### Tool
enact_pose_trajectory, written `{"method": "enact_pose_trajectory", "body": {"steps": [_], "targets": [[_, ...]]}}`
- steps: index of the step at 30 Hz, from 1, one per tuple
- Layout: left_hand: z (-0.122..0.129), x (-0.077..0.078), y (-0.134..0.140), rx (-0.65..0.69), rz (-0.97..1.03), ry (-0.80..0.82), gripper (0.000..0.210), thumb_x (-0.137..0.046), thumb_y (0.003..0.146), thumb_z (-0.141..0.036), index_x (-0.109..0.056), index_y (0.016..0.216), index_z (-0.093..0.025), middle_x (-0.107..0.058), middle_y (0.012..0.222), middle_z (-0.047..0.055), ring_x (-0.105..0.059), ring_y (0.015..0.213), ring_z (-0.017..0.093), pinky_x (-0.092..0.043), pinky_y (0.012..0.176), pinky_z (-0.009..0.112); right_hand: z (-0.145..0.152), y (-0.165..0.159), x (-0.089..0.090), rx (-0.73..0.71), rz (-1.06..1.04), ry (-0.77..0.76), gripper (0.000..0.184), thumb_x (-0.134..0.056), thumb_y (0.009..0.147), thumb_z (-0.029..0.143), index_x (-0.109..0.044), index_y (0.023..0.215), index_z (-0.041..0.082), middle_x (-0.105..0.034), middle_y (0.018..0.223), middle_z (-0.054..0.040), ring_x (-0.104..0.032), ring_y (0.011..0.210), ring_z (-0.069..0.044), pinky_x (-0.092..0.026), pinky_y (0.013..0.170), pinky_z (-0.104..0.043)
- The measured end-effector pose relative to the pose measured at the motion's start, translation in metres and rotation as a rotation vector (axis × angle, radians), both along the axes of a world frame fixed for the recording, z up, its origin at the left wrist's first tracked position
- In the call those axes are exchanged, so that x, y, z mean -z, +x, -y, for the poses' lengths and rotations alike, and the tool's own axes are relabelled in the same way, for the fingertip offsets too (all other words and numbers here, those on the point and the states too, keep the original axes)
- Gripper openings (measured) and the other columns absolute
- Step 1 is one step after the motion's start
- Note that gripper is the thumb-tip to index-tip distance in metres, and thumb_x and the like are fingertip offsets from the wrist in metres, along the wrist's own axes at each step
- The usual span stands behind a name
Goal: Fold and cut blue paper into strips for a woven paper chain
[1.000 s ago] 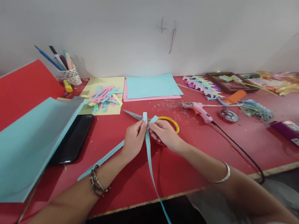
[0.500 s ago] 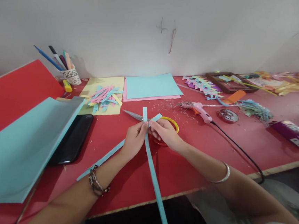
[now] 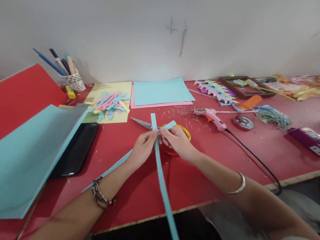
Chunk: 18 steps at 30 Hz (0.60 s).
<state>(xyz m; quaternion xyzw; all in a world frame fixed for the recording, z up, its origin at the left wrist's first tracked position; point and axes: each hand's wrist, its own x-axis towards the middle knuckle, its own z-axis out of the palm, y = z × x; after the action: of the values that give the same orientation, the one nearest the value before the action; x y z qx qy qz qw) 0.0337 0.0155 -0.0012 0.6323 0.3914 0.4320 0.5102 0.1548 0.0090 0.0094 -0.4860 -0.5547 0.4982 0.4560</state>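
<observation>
My left hand [image 3: 145, 147] pinches a long light-blue paper strip [image 3: 162, 183] between thumb and fingertip. The strip's short end stands up above the fingers, while its long part hangs down past the table edge. Close beside it, my right hand [image 3: 178, 141] pinches a short light-blue strip end [image 3: 169, 125] that slants up to the right. Whether both ends belong to one strip is hidden by the fingers. Under and behind the hands lie scissors [image 3: 140, 123] with yellow handles, blades pointing left. Another light-blue strip [image 3: 111, 171] lies beneath my left forearm.
On the red table [image 3: 122, 205], a pink glue gun [image 3: 211, 115] lies at right, its black cord crossing the edge. Cut paper strips [image 3: 111, 105] lie on yellow paper. Blue sheets [image 3: 163, 91] are at the back; a black phone [image 3: 78, 149] is at left, partly under blue paper.
My right hand has drawn very slightly away from my left with the slanting strip end. Both hands keep their pinch; the view has shifted a little.
</observation>
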Motion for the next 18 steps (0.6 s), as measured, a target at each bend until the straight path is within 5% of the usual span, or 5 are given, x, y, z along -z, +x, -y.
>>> {"method": "enact_pose_trajectory", "body": {"steps": [4, 13, 18], "targets": [[0.0026, -0.0023, 0.001, 0.024, -0.032, -0.024, 0.046, -0.04, 0.077, -0.055, -0.048, 0.05, -0.019, -0.034, 0.039, -0.007, -0.031, 0.037, 0.008, -0.028, 0.04, 0.022, -0.0003, -0.0007, -0.0018, 0.036, -0.076, 0.011, 0.032, -0.049, 0.073, 0.035, -0.039, 0.047, 0.019, -0.04, 0.036, 0.008, -0.037, 0.033, -0.003, -0.025, 0.035, -0.017], [0.0036, -0.004, 0.0004, -0.014, -0.015, 0.049, 0.052, -0.039, 0.077, -0.059, -0.044, 0.045, -0.019, -0.045, 0.042, -0.002, -0.042, 0.044, 0.01, -0.038, 0.05, 0.022, 0.0021, -0.0014, 0.0011, -0.171, -0.027, 0.01, 0.032, -0.047, 0.075, 0.036, -0.039, 0.048, 0.019, -0.039, 0.036, 0.0087, -0.033, 0.032, -0.002, -0.025, 0.035, -0.017], [0.003, 0.0011, -0.0003, -0.206, -0.013, 0.046, 0.05, -0.041, 0.074, -0.061, -0.031, 0.046, -0.021, -0.028, 0.041, -0.007, -0.026, 0.04, 0.008, -0.025, 0.04, 0.022, 0.0024, -0.0008, 0.0007, -0.127, 0.015, -0.041, 0.031, -0.045, 0.073, 0.03, -0.038, 0.045, 0.019, -0.038, 0.033, 0.0088, -0.03, 0.028, -0.002, -0.021, 0.032, -0.017]]}}
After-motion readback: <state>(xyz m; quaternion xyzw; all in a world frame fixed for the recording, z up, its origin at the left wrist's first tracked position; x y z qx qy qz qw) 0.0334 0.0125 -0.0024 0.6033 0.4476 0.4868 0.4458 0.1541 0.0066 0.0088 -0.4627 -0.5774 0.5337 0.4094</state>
